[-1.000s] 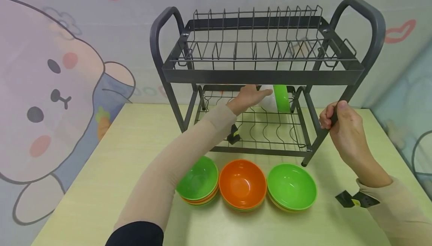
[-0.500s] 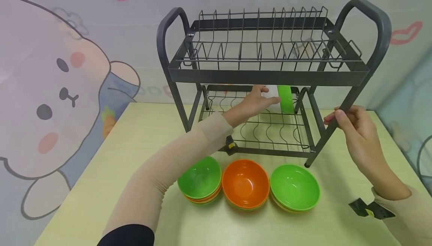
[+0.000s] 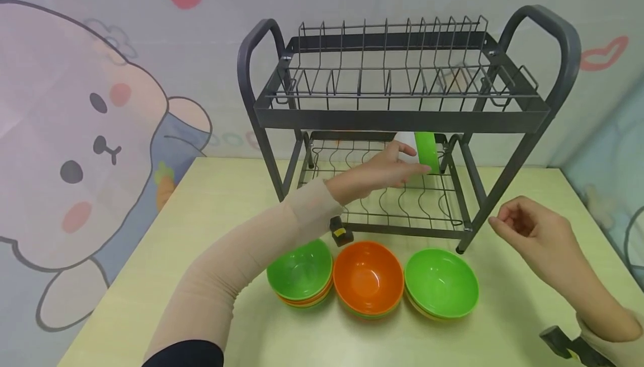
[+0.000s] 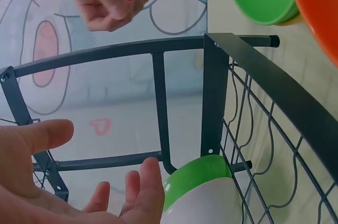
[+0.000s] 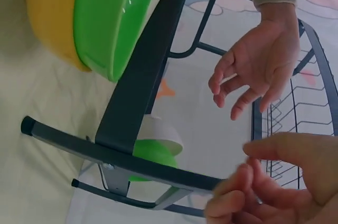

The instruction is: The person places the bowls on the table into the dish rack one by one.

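My left hand (image 3: pixel 377 175) reaches under the top tier of the dark metal dish rack (image 3: pixel 402 121), fingers spread and holding nothing. Close by, a white bowl (image 3: pixel 405 142) and a green bowl (image 3: pixel 426 151) stand on their sides at the back right of the lower tier. In the left wrist view a gap shows between the thumb and the other fingers, with the white bowl (image 4: pixel 206 203) just beyond them. My right hand (image 3: pixel 543 238) hovers to the right of the rack's front leg, its fingers loosely curled around nothing.
In front of the rack, three stacks of bowls stand side by side on the pale table (image 3: pixel 201 221): a green-topped stack (image 3: pixel 304 272), an orange-topped one (image 3: pixel 369 277) and another green-topped one (image 3: pixel 443 283). A printed cloth (image 3: pixel 211 65) hangs behind.
My right hand has let go of the rack's right post and moved down and to the right. My left hand has drawn forward and slightly down from the white and green bowls.
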Motion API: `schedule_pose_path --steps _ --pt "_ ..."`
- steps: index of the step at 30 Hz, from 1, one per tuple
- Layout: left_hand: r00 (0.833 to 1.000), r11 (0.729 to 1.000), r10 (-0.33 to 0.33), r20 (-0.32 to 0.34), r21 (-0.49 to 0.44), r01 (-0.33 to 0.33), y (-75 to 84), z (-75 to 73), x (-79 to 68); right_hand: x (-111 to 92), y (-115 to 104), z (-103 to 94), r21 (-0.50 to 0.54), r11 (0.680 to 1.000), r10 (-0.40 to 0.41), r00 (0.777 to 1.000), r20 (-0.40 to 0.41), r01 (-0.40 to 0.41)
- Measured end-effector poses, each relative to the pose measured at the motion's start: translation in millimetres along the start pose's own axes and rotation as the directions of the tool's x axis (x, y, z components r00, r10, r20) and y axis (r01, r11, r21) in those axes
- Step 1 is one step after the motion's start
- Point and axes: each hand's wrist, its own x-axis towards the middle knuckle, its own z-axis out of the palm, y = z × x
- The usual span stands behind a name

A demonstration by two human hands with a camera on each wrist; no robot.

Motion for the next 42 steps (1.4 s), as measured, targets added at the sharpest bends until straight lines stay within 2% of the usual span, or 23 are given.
schedule_pose_path --steps 3,6,10,17,26,33,37,42 --pt "0.998 1.0 0.011 0.061 0.018 -0.013 0.6 1.3 -3.8 -4.2 4.0 5.6 -0.058 0.997 -0.042 0.992 0.118 0.049" --pt "0.992 0.998 0.043 0.115 0.036 -0.048 1.5 1.8 -7.3 -7.9 7.3 13.6 -0.091 0.992 -0.07 0.975 0.212 0.091" --pt "0.983 0.995 0.066 0.172 0.064 -0.078 4.2 1.6 -11.0 -11.2 12.1 23.3 -0.105 0.987 -0.094 0.959 0.267 0.126" --pt "0.972 0.996 0.051 0.231 0.062 -0.067 4.4 4.1 -17.3 -17.1 14.4 33.8 -0.069 0.998 0.011 0.938 0.345 0.013" --pt "0.956 0.992 0.071 0.286 0.08 -0.098 0.5 11.9 -22.9 -24.1 16.2 40.1 -0.032 0.997 0.078 0.917 0.39 -0.071" --pt "0.957 0.99 0.059 0.285 0.106 -0.093 -2.2 13.8 -22.1 -23.4 17.4 43.6 -0.024 0.996 0.091 0.919 0.384 -0.088" --pt "0.961 0.99 0.044 0.273 0.116 -0.078 -3.0 13.6 -22.2 -22.6 18.4 44.5 -0.017 0.993 0.111 0.912 0.394 -0.113" --pt "0.958 0.988 0.064 0.281 0.117 -0.101 -4.5 13.0 -23.1 -21.0 20.2 44.9 -0.014 0.992 0.119 0.903 0.412 -0.124"
